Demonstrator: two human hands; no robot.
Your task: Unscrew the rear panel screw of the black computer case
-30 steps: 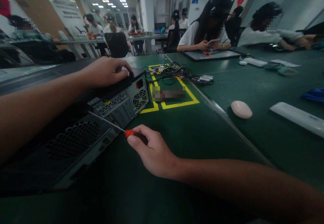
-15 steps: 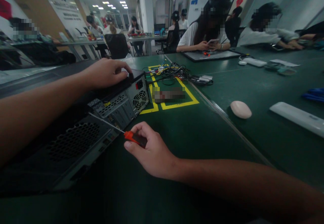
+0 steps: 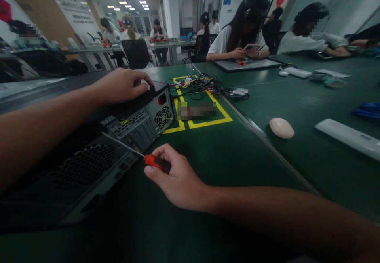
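A dark desktop computer case [image 3: 89, 164] lies on its side on the green table mat [image 3: 225, 160], its rear panel with a fan grille toward me. My left hand [image 3: 123, 84] rests on the case's upper edge, fingers curled down over the corner. My right hand [image 3: 175, 178] is closed round a screwdriver [image 3: 151, 161] with an orange and black handle. Its thin metal shaft runs up and left, and the tip meets the rear panel near the slot covers.
A yellow taped rectangle [image 3: 208, 122] lies beyond the case, with a tangle of cables [image 3: 202, 84] at its far end. A pale mouse [image 3: 281, 128] and a white keyboard [image 3: 347, 138] lie to the right. Other people sit at the far tables.
My right hand has turned slightly on the screwdriver handle, showing more of the orange part. The left hand and the case stay where they were.
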